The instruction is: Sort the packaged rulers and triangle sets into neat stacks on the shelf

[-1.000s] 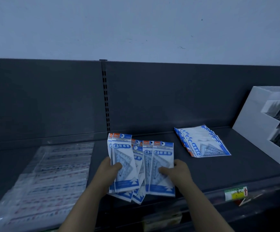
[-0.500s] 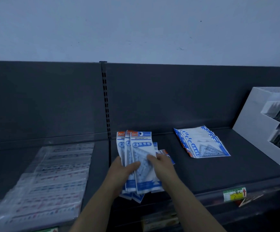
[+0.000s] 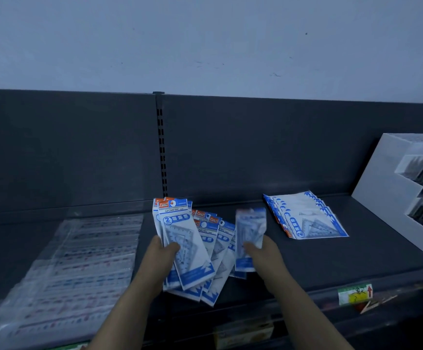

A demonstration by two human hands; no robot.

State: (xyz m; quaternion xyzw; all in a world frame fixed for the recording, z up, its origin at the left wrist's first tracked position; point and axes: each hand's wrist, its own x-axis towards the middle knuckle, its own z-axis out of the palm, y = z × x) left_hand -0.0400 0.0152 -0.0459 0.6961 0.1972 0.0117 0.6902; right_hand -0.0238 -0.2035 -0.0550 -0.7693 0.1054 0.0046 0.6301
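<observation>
- Dark grey shelf (image 3: 306, 263) under a pale wall is carrying everything; I'm working at its middle section.
- My left hand (image 3: 160, 258) is clamping a fanned bundle of triangle-set packs (image 3: 180, 238), thumb across the front pack, fingers hidden behind.
- My right hand (image 3: 263, 251) is pinching a single pack (image 3: 250, 236); it's motion-blurred, so I can't tell exactly how the fingers are sitting on it.
- More loose packs (image 3: 218, 248) are splaying between the two hands, lower corners reaching past the shelf's front lip.
- Orientation: long axes are running roughly front-to-back, orange header ends pointing at the back panel, blue-patterned bottoms toward me. Left bundle is tilting slightly left at the top; the single pack is standing nearly straight.
- Finished stack (image 3: 306, 218) is lying flat to the right, well apart, turned crosswise: long axis roughly left-right, blue bottoms pointing right.
- Clear-sleeved rulers (image 3: 79, 261) are lying flat on the left part of the shelf, long axes left-right.
- Risk 1: slick film wrappers are sliding against each other; loosen the left thumb and the fan is likely spilling.
- Risk 2: packs overhanging the lip could be dropping off the front if the bundle gets nudged.
- Risk 3: merging at mismatched angles would be leaving a skewed stack; headers need squaring first.
- White display box (image 3: 392, 198) at far right is clear of the work.
</observation>
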